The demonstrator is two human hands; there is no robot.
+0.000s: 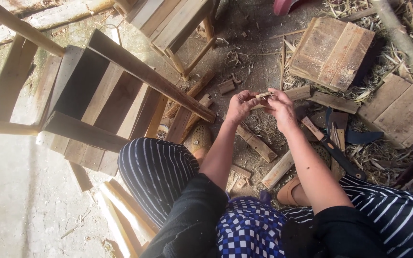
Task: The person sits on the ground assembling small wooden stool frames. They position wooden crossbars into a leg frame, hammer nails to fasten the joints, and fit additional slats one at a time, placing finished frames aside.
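Observation:
I sit over a dirt floor with both arms stretched forward. My left hand [240,106] and my right hand [280,109] meet in front of me and pinch a short, thin pale sliver of wood [263,95] between their fingertips, one hand at each end. The sliver is held level above the ground. Below my right forearm a dark-bladed chopping knife [333,148] with a light wooden handle lies on the floor, untouched.
An unfinished wooden chair frame [120,81] stands at my left, another stool [178,24] further off. Two square plank boards [333,50] [400,107] lie at the right among shavings. Short cut wood blocks [259,145] and sticks are scattered by my feet.

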